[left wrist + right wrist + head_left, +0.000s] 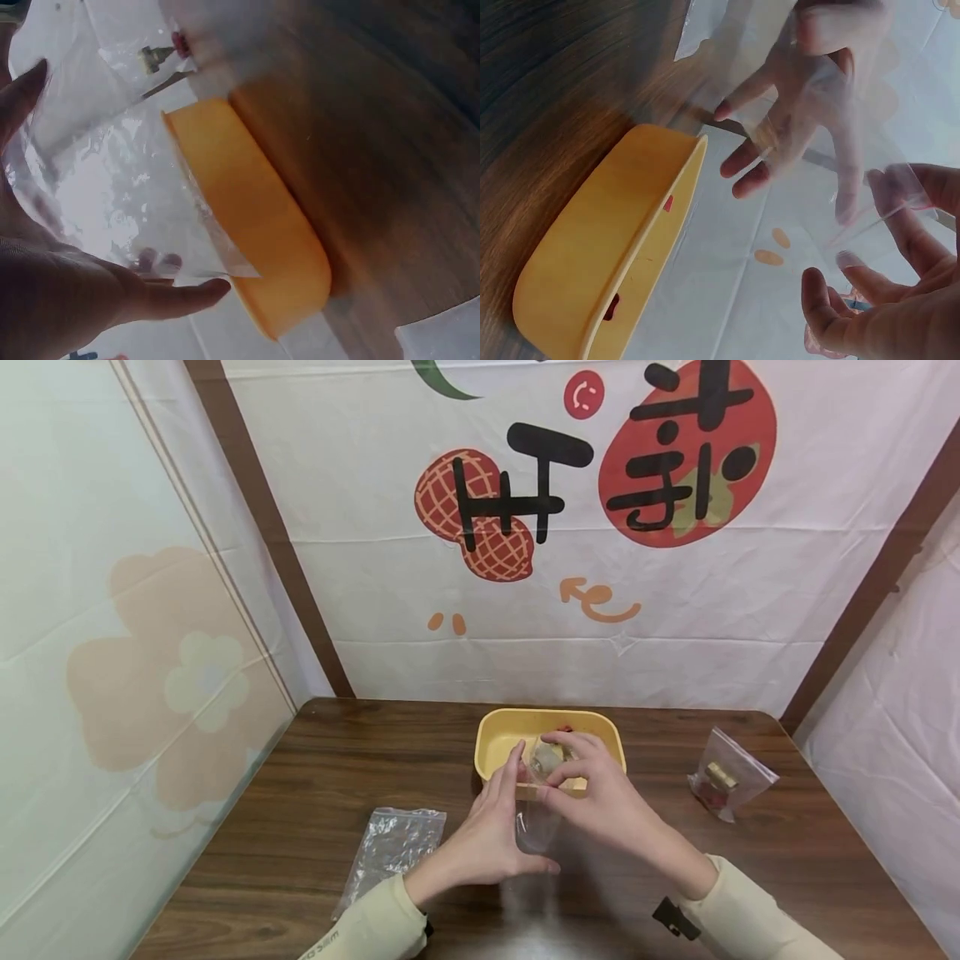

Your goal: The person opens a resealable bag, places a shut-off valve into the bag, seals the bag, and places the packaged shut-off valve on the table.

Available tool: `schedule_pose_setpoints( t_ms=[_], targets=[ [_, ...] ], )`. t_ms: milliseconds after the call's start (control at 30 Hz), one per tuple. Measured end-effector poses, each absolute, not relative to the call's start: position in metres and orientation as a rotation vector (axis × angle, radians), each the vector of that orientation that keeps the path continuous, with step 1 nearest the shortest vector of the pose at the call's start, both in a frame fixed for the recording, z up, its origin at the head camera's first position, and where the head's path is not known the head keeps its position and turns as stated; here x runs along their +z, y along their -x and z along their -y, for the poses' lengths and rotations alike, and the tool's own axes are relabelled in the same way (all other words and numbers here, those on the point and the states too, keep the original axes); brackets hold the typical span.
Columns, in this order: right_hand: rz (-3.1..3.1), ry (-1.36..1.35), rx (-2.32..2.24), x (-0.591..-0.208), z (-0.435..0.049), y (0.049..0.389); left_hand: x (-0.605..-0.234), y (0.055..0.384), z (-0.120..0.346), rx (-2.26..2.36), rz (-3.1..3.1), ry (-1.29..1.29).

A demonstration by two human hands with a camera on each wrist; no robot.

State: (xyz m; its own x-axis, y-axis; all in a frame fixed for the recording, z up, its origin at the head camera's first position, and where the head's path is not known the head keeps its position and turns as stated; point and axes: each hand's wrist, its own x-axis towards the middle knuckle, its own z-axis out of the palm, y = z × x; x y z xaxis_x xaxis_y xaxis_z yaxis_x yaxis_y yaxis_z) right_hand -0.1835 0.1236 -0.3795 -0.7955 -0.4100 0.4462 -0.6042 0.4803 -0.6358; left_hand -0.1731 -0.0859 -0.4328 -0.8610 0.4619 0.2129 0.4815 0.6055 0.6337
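Between my hands, above the table, hangs a clear plastic bag point(120, 187). My right hand point(600, 789) pinches its edge between thumb and fingers. My left hand point(495, 835) is beside the bag, fingers and thumb spread and mostly straight; in the right wrist view its fingers point(844, 165) show through the film. A small blurred yellowish piece point(765, 136) appears near the left fingers; its kind cannot be made out. A pale rounded thing point(549, 758) shows between the hands in the head view, partly covered by fingers. Just beyond is a yellow bin point(498, 727) with red bits inside.
A flat clear zip bag point(393, 843) lies left of my hands. At the right stands another clear zip bag point(742, 768) holding a brass fitting point(154, 58) with a red part. A printed cloth point(562, 660) hangs behind the brown wooden table point(390, 743).
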Motion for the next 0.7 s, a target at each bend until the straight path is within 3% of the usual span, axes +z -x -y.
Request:
schedule_pose_setpoints(
  t_ms=[467, 700],
  targets=[
    [2.280, -0.776, 1.349, -0.373, -0.127, 0.184, -0.445, 0.181, 0.087, -1.191, 2.765, 0.779],
    [2.262, -0.746, 1.351, -0.374, -0.131, 0.185, -0.442, 0.187, 0.099, -1.097, 2.821, 0.884]
  ],
)
